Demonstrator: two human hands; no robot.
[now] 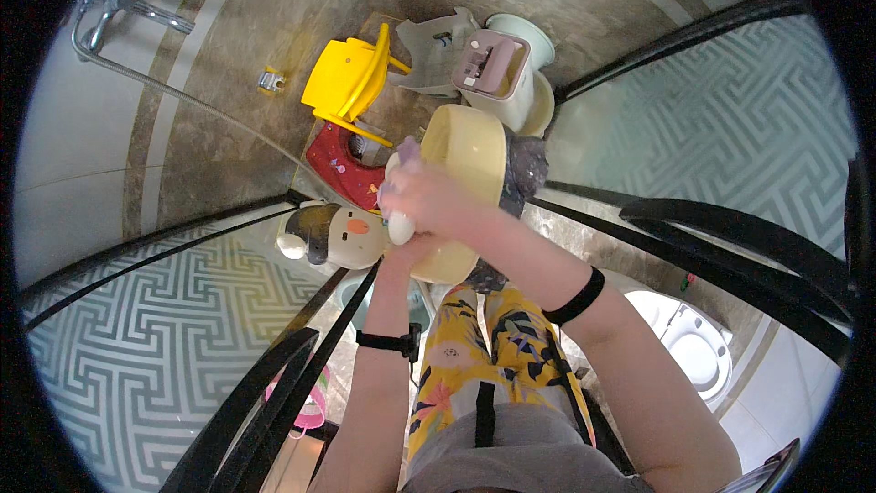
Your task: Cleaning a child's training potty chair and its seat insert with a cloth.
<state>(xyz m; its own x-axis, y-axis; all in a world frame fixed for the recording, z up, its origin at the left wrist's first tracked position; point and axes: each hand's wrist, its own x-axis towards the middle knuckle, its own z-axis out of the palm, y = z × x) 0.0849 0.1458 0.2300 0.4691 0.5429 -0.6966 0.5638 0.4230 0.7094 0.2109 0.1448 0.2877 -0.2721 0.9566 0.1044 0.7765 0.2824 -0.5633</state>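
Note:
In the head view, my right hand (428, 197) is blurred and closed around a white, rounded object (402, 227) with its smooth end showing below the fingers. Pale purple material (409, 149) shows at the fingertips; its kind is unclear. My left hand (408, 250) is close underneath, its fingers mostly hidden, so its grip cannot be told. Both hands are over the left side of a pale yellow plastic basin (472, 144). Dark speckled fabric (527, 168) shows beside and below the basin. A container with a cartoon animal face (356, 236) stands just left of my hands.
Beyond the hands are a red patterned cloth (339, 161), a yellow plastic chair (345, 75), a grey tub (431, 48) and a lidded bin (489, 72). Black-framed patterned glass panels (739, 116) flank both sides. A toilet (698, 356) stands right; a shower hose (198, 106) crosses upper left.

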